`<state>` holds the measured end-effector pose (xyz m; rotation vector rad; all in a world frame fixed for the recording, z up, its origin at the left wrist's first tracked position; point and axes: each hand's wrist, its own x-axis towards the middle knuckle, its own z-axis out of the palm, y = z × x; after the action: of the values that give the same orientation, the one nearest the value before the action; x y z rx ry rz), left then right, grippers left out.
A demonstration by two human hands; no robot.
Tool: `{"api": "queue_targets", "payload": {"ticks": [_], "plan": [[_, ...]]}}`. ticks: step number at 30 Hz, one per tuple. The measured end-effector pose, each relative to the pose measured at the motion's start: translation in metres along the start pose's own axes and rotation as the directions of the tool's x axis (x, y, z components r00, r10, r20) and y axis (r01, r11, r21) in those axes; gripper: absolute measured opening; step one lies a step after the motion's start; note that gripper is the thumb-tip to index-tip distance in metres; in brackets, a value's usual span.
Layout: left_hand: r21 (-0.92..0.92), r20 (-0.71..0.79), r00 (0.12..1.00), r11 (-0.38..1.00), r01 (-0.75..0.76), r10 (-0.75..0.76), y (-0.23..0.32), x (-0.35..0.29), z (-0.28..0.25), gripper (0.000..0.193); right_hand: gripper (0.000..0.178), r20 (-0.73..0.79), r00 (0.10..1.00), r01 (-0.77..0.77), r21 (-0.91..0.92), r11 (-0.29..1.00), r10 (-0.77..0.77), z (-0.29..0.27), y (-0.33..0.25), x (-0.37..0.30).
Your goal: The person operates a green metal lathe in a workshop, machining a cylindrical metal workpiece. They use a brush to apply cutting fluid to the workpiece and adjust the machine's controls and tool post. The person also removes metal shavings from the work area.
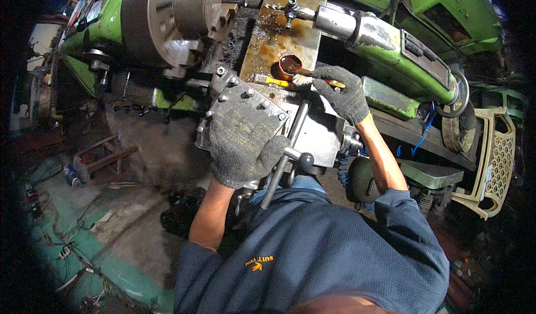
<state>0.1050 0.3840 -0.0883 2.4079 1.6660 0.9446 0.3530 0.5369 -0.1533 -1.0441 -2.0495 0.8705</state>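
Right hand (341,96) grips what looks like a brush (335,83) at the cup (290,65) of dark liquid, upper centre; loading seems under way, spreading probably remains. Left hand (245,141) covers the bolted block (235,90) mid-frame, grip unclear.

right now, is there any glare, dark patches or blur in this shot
Head view: glare washes out the pale metal surface; head view: corners go black around the fisheye circle; head view: left hand and right hand look reasonably sharp.
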Motion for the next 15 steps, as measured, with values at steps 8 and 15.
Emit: {"api": "queue_targets", "payload": {"ticks": [8,15], "plan": [[-0.022,-0.104,0.992,0.997,-0.069,0.066,-0.008,0.000,0.004,0.029,0.019,0.021,0.999,0.036,-0.145,0.989,-0.034,-0.006,-0.014,-0.002],[-0.122,-0.106,0.994,0.992,-0.026,0.013,-0.007,-0.005,0.010,0.024,0.019,-0.055,0.998,-0.005,-0.023,1.000,0.004,-0.006,-0.018,-0.007]]}}
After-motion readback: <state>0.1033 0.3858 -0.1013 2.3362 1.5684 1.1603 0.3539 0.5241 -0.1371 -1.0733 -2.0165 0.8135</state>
